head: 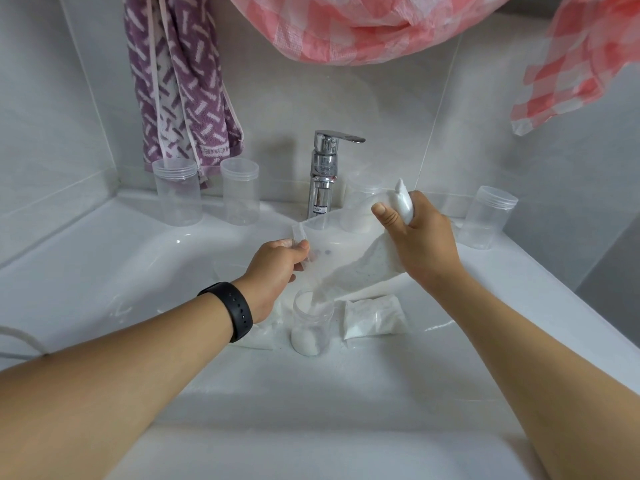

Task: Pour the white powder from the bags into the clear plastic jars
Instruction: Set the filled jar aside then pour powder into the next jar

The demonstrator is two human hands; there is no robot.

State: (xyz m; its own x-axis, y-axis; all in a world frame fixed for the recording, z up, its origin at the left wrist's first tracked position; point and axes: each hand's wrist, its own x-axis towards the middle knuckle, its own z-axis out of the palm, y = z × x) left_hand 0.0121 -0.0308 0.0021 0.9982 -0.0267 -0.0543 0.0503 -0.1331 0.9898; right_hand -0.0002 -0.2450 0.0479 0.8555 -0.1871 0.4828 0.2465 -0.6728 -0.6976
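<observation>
A clear plastic bag of white powder (360, 268) is tilted over an open clear jar (311, 323) standing in the white sink basin. Powder streams from the bag's low corner into the jar, which is partly filled. My right hand (419, 237) grips the bag's raised, bunched end. My left hand (277, 268) pinches the bag's open edge just above the jar. Another sealed powder bag (375, 318) lies to the right of the jar, and one more lies under my left wrist (258, 336).
Two empty clear jars (178, 192) (240, 192) stand on the sink ledge at the back left, one (488, 218) at the back right and one (360, 209) behind the held bag. A chrome tap (323, 174) rises at the back centre. A purple towel (183, 81) and pink checked cloth (363, 26) hang above.
</observation>
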